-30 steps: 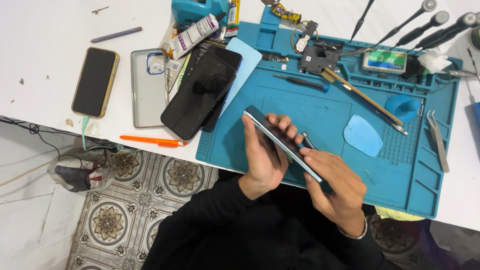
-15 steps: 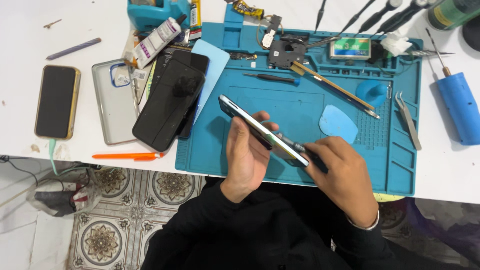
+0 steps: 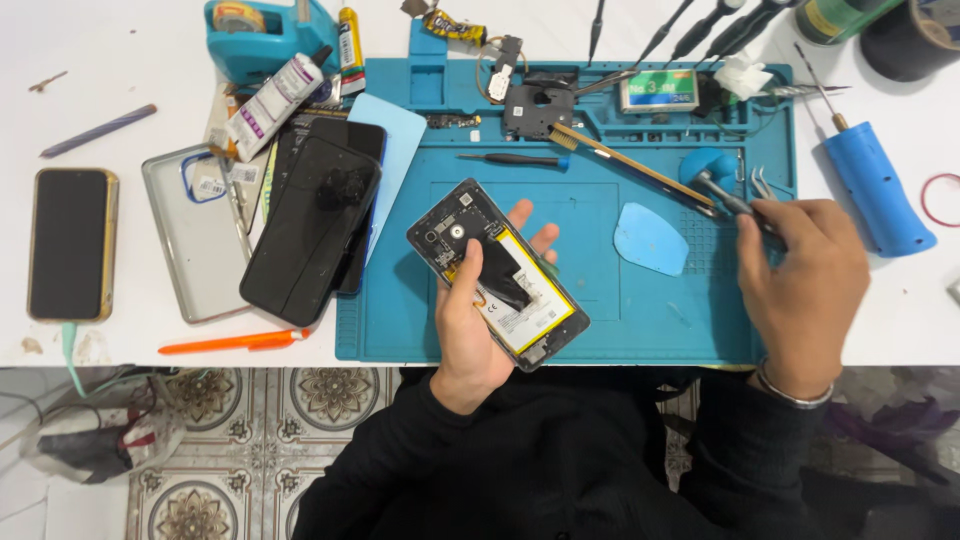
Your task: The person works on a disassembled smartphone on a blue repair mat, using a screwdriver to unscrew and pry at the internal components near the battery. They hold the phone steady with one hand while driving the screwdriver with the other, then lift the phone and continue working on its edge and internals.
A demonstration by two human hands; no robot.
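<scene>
My left hand [image 3: 470,330] holds an opened black phone [image 3: 497,272] over the blue work mat [image 3: 600,330]. The phone's back is off, so its yellow-edged battery and camera module face up. My right hand [image 3: 805,275] is at the mat's right edge, apart from the phone, with its fingers pinched on metal tweezers [image 3: 762,185]. A light blue plastic pick [image 3: 650,238] lies on the mat between my hands.
Black phone panels [image 3: 310,225], a clear case [image 3: 195,235], a gold-edged phone [image 3: 70,243] and an orange pen [image 3: 235,342] lie left of the mat. A small screwdriver [image 3: 510,158], a brush [image 3: 630,160] and parts sit along the mat's top. A blue-handled tool [image 3: 878,190] lies at right.
The phone has turned from edge-on to open side up in my left hand. My right hand has left it and moved right to the tweezers.
</scene>
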